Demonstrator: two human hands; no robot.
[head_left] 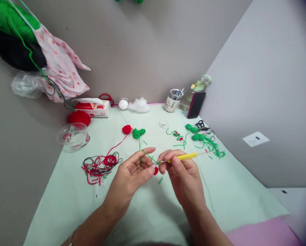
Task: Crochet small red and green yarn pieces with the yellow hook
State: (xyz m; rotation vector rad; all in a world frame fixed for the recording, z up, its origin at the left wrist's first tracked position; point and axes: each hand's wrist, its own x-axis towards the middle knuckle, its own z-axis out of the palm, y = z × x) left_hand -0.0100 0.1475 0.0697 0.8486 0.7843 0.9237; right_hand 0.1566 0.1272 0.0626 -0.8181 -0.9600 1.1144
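Observation:
Between the thumb and fingers of my left hand (133,172) is a small red and white crochet piece (156,170). Green yarn (148,154) runs over the raised left index finger to that piece. My right hand (185,176) grips a crochet hook (184,157) by its yellow handle, and the metal tip reaches the green yarn at the piece. Fingers partly hide the piece, so its exact shape is unclear. Beyond the left hand lies a small green yarn bundle (138,133), with a strand leading down toward the hand.
Tangled red and black yarn (100,167) lies at left, near a clear plastic tub (76,136). A tissue box (93,108), white stuffing (140,105), a pen tin (173,100), a bottle (191,97) and a phone (196,105) line the back. Green pieces with loose yarn (206,141) lie right.

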